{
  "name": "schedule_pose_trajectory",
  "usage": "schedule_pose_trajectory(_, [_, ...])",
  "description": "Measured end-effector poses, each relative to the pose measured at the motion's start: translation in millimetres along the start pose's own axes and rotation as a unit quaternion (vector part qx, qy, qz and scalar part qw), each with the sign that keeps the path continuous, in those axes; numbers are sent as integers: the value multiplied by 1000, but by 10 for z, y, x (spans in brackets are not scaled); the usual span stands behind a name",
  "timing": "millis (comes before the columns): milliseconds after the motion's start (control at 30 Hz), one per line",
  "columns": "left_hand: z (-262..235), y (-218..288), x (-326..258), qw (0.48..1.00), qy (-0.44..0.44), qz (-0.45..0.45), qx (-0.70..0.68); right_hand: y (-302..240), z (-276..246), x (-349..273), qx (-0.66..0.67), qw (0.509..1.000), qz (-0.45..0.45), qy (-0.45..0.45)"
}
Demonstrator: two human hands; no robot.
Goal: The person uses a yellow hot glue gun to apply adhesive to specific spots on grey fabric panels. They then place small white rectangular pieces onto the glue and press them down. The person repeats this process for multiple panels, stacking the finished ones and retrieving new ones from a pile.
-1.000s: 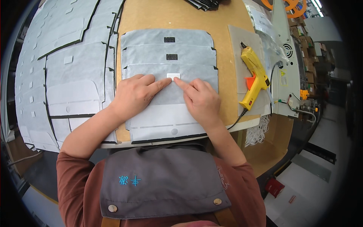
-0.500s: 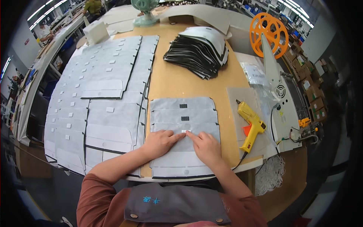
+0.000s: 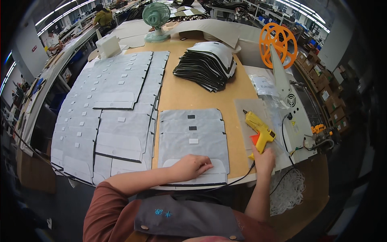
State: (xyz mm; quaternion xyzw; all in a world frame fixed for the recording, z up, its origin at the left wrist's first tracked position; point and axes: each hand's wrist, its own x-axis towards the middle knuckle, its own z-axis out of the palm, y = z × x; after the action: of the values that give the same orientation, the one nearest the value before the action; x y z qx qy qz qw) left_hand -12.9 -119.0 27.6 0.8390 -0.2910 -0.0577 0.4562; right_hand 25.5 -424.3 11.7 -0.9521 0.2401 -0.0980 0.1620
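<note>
A grey fabric panel [image 3: 173,140] with dark edging lies flat in front of me. Two small black patches, an upper one [image 3: 190,116] and a lower one [image 3: 192,128], sit on it in a column above a white rectangular tab [image 3: 194,141]. My left hand [image 3: 189,167] rests over the panel's lower part, fingers curled in, with nothing seen in them. To the right, my right hand [image 3: 264,160] is closed round the handle of a yellow glue gun [image 3: 260,131] with an orange trigger. The gun lies on a clear sheet [image 3: 241,117], its nozzle pointing away from me.
Overlapping grey panels [image 3: 117,139] with white tabs cover the table's left side. A stack of dark-edged panels [image 3: 205,66] stands farther back, near a green fan [image 3: 156,20]. On the right are a machine [image 3: 296,117] with an orange reel [image 3: 278,45] and a black cord [image 3: 238,180].
Both hands have left the white tab. My left hand has drawn back toward me; my right hand has moved right and taken hold of the glue gun. The view has tilted up slightly.
</note>
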Motion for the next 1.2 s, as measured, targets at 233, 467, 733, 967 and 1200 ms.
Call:
schedule_pose_trajectory(233, [168,212,-39,980,-124,-118,-99,150,104,236,403,899,85,-150])
schedule_pose_trajectory(467, [290,165,-204,973,-151,-100,-144,-200,-154,-4,693,702,111,-118])
schedule_pose_trajectory(733, [-400,266,-443,913,-265,-208,-229,-577,-996,680,819,571,-24,-62])
schedule_pose_trajectory(967, [-1397,277,-1101,925,-171,-248,-232,-664,-1572,1065,804,520,-257,-131])
schedule_pose_trajectory(1200, [-1449,223,-948,921,-231,-206,-238,-725,-1412,1299,745,577,-266,-203])
